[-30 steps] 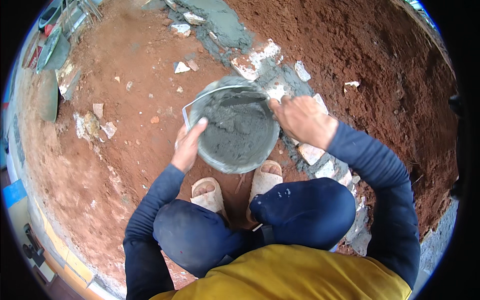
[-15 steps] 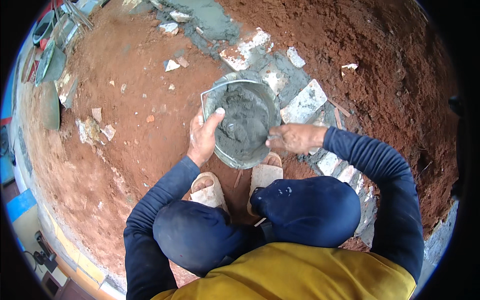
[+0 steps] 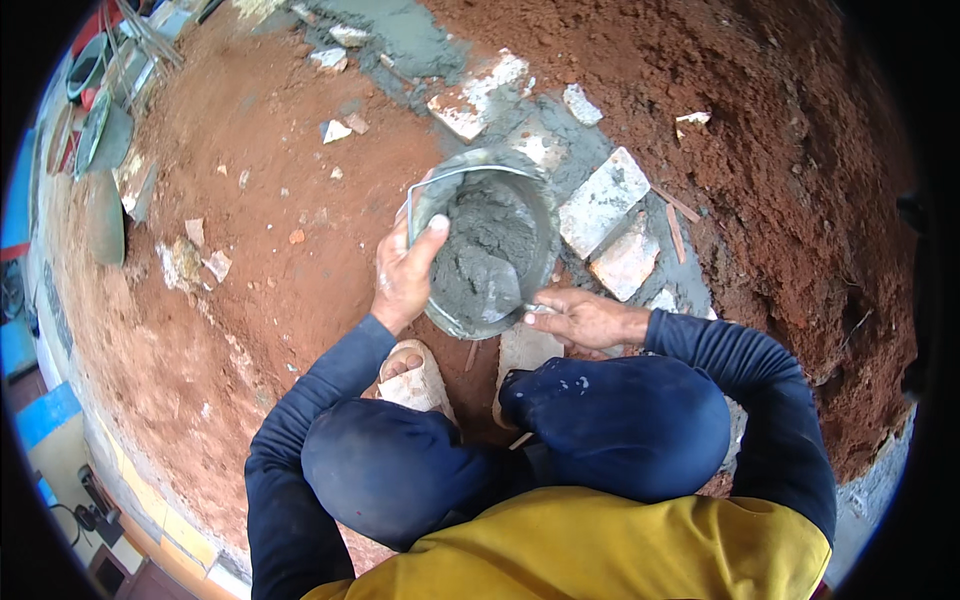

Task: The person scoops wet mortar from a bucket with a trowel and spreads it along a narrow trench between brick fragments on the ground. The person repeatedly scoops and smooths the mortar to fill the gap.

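Observation:
A metal bucket (image 3: pixel 546 225) with a wire handle stands just ahead of my feet, partly filled with wet grey mortar (image 3: pixel 478 222). My left hand (image 3: pixel 402 272) is closed on the bucket's left rim, thumb over the edge and fingers hidden outside. At the near right rim, my right hand (image 3: pixel 592 318) grips what appears to be a trowel (image 3: pixel 502 288). Its mortar-smeared blade lies in the bucket against the mortar, and most of its handle is covered by my fingers.
Pale stones (image 3: pixel 604 202) are set in a strip of grey mortar (image 3: pixel 430 50) running to the far left. Loose red soil (image 3: pixel 780 170) rises on the right. Broken chunks (image 3: pixel 180 262) and a heap of containers (image 3: pixel 105 130) lie at left. My sandals (image 3: pixel 418 385) are behind the bucket.
My right hand has moved slightly nearer to me and rotated at the rim. The trowel blade now shows in the mortar, whose surface looks rougher. My left hand keeps its hold.

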A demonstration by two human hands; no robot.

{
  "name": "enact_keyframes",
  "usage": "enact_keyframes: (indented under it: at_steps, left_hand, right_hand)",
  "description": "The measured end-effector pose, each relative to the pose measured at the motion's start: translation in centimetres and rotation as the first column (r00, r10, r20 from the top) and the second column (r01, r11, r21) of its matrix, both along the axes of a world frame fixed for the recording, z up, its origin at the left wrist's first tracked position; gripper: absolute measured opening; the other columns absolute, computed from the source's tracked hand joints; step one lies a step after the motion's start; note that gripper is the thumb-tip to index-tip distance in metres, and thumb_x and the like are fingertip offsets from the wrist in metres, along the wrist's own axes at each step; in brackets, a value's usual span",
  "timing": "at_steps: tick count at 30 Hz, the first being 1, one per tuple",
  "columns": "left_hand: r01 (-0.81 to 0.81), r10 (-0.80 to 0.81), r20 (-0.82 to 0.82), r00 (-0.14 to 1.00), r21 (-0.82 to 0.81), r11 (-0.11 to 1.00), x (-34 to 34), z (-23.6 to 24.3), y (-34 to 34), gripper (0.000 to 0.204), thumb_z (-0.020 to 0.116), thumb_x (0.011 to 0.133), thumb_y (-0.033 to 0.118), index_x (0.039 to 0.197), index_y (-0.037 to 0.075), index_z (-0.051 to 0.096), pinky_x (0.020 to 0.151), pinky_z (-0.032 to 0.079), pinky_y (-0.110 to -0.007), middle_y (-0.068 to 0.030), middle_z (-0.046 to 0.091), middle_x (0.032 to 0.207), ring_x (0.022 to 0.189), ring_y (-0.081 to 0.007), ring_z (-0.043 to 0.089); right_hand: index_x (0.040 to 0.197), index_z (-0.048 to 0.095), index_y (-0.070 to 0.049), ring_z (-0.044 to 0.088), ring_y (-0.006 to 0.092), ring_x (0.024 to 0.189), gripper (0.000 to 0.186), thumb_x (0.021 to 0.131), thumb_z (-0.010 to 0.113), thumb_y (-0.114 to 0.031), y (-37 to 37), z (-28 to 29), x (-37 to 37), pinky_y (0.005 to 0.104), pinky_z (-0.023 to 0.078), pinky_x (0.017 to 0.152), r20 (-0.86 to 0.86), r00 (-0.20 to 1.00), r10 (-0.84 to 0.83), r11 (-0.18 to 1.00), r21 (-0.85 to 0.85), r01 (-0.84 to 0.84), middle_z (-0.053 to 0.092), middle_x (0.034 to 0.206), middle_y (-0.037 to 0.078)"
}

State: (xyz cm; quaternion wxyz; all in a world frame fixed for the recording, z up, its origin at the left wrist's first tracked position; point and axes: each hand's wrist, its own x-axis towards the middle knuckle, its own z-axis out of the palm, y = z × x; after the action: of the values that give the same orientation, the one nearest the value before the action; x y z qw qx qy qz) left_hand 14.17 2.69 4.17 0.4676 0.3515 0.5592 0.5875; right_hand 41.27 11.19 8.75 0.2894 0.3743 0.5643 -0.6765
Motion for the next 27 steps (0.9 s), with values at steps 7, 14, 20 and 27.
enact_keyframes:
  at_steps: [7, 14, 20, 27]
  left_hand:
    - [-0.266, 0.357, 0.494, 0.793, -0.246, 0.932, -3.8, -0.2, -2.2, 0.042, 0.063, 0.105, 0.029, 0.136, 0.002, 0.062, 0.105, 0.049, -0.036, -0.0088, 0.068, 0.13, 0.118, -0.0192, 0.064]
    - [-0.335, 0.428, 0.476, 0.768, -0.271, 0.902, -8.3, 0.3, -6.7, 0.037, 0.062, 0.103, 0.023, 0.133, 0.001, 0.062, 0.097, 0.056, -0.04, -0.0117, 0.069, 0.127, 0.113, -0.024, 0.069]
    - [-0.283, 0.407, 0.498, 0.766, -0.307, 0.909, -8.2, -1.0, -7.1, 0.035, 0.062, 0.103, 0.02, 0.132, 0.002, 0.062, 0.097, 0.056, -0.039, -0.0099, 0.07, 0.124, 0.11, -0.0228, 0.068]
    - [-0.25, 0.399, 0.587, 0.705, -0.321, 0.914, -8.2, -2.5, -7.2, 0.038, 0.061, 0.103, 0.02, 0.136, 0.002, 0.059, 0.101, 0.054, -0.041, -0.0108, 0.068, 0.13, 0.117, -0.0245, 0.066]
  right_hand:
    - [0.113, 0.055, -0.008, 0.052, 0.0107, 0.045, 0.039, 0.109, 0.05, -0.047, 1.8, 3.5, -0.7, 0.0282, 0.043, 0.038, -0.088, 0.993, -0.084, 0.996, -0.045, 0.08, 0.048, 0.062, 0.001]
    - [0.118, 0.049, -0.005, 0.066, 0.0322, 0.071, 0.033, 0.106, 0.049, -0.035, 8.3, 2.0, -3.7, 0.0477, 0.057, 0.072, -0.373, 0.928, -0.002, 0.603, 0.74, 0.299, 0.065, 0.086, 0.018]
    - [0.127, 0.044, 0.006, 0.069, 0.0438, 0.09, 0.046, 0.108, 0.048, -0.037, 14.4, -4.9, -9.7, 0.0552, 0.054, 0.086, -0.097, 0.994, 0.047, 0.31, 0.947, 0.078, 0.068, 0.104, 0.028]
    - [0.128, 0.05, -0.004, 0.061, 0.0197, 0.061, 0.045, 0.109, 0.044, -0.044, 15.0, -5.4, -11.3, 0.037, 0.053, 0.055, -0.405, 0.871, -0.277, 0.634, 0.604, 0.483, 0.06, 0.079, 0.009]
